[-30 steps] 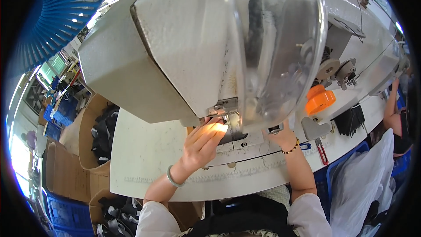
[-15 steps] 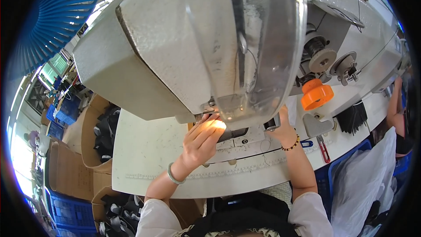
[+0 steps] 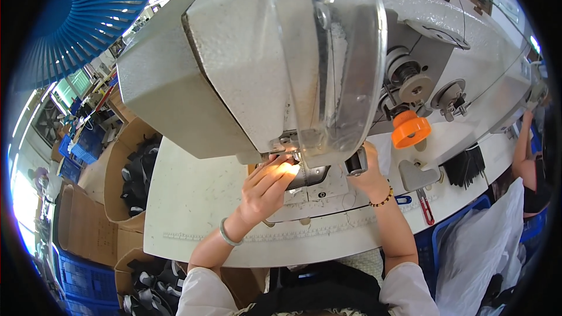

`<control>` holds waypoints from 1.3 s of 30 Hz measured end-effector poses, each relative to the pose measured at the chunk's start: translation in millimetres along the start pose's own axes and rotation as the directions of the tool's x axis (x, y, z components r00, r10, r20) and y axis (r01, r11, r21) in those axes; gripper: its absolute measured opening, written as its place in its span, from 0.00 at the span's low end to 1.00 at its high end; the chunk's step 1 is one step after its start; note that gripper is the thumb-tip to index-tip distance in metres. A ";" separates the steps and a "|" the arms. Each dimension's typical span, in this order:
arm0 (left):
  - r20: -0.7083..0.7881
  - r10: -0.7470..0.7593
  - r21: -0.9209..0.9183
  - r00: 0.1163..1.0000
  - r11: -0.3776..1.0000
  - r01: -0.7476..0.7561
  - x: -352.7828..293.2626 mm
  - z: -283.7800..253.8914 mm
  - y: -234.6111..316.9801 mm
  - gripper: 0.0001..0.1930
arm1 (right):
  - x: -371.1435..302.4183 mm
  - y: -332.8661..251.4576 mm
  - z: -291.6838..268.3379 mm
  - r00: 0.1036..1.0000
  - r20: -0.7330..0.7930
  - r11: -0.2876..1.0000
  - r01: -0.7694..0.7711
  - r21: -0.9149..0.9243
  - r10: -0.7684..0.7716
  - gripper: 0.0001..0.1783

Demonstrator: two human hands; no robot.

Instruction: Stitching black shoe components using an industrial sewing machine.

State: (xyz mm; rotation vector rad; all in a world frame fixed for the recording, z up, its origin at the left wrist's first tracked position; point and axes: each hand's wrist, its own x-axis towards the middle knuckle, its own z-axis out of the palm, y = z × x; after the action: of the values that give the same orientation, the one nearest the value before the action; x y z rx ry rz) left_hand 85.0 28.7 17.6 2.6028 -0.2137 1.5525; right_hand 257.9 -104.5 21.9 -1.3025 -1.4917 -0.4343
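A large off-white sewing machine (image 3: 240,52) with a clear plastic guard (image 3: 351,82) fills the upper middle. At its needle area my left hand (image 3: 263,190) lies under a bright lamp spot, fingers pressed together at a small dark piece that I cannot make out. My right hand (image 3: 370,178) is raised beside the black-and-silver machine part (image 3: 356,162) right of the needle area. Its fingertips are partly hidden there, so its grip does not show. Below the guard lies a dark metal plate (image 3: 310,177) on the machine bed.
Right of my right hand lie a grey T-shaped piece (image 3: 417,175), a red-handled tool (image 3: 427,208) and black strips (image 3: 465,167). An orange knob (image 3: 410,129) juts from the machine. Cartons (image 3: 88,216) of dark goods stand left, plastic sheeting (image 3: 474,246) right. Another person's arm (image 3: 524,146) shows far right.
The whole view has shifted, so the machine sits differently in it. Both hands stay at nearly the same places by the machine; more of the needle area shows now.
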 end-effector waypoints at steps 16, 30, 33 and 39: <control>0.015 -0.019 -0.005 1.000 1.000 0.019 -0.3 -0.6 -1.4 0.17 | -0.3 0.0 3.5 0.995 0.017 0.994 -0.099 0.036 0.098 0.07; -0.031 0.019 0.003 0.999 1.000 -0.018 0.8 1.5 -6.3 0.16 | -1.2 0.6 4.8 0.999 0.007 0.999 -0.041 0.005 0.041 0.11; -0.032 0.009 0.017 0.999 1.000 -0.009 1.6 0.5 -5.5 0.17 | -3.0 -0.9 5.4 0.993 0.015 0.992 -0.117 0.040 0.116 0.13; 0.001 0.011 0.040 1.000 0.999 -0.011 2.9 -0.9 -3.8 0.17 | -5.3 2.0 5.6 0.993 0.017 0.993 -0.119 0.026 0.119 0.13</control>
State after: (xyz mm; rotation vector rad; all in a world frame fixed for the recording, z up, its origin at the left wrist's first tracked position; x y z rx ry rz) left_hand 86.2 32.4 20.5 2.6369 -0.1987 1.5755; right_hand 256.3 -101.9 14.5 -1.3679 -1.4190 -0.3266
